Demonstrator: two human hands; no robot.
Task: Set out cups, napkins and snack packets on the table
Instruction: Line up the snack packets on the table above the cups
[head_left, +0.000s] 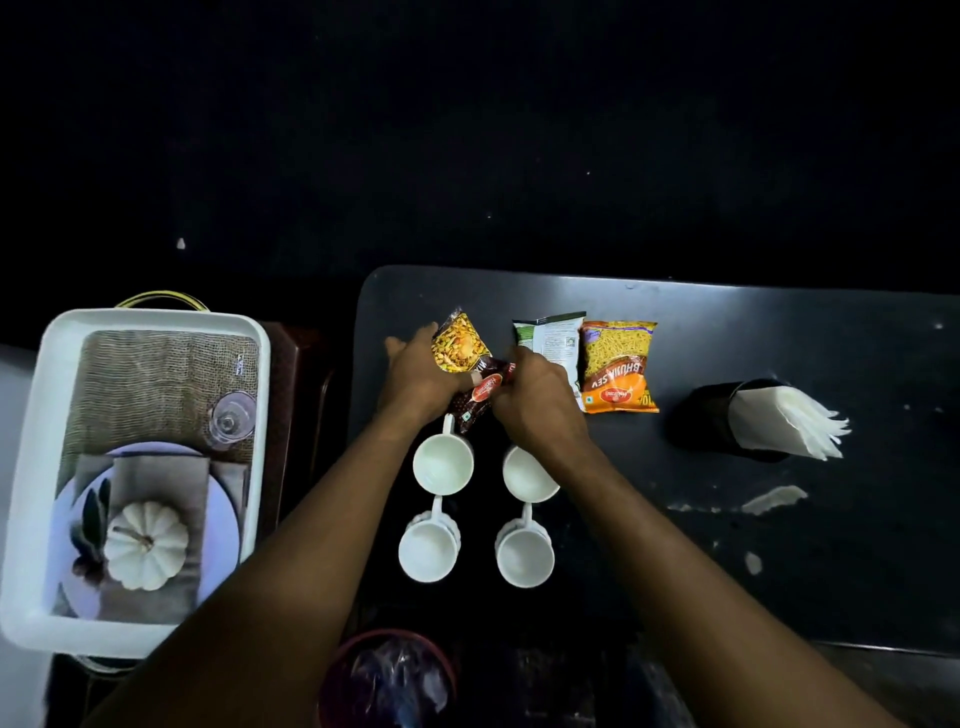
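I see left hand (415, 376) fingers (399, 347) curled on the mixture packet (460, 345), right hand (535, 402) pinching its near end, white cups (443, 463) at 6 o'clock

I see a dark table (779, 571) with a rounded corner and pale scuffs, dimly lit. Beyond it everything is black. To its left a brown stand (297, 374) bears a white tray (156, 319). A lined red bin (395, 635) sits nearest me.

Dim, murky, wide-angle edge distortion.
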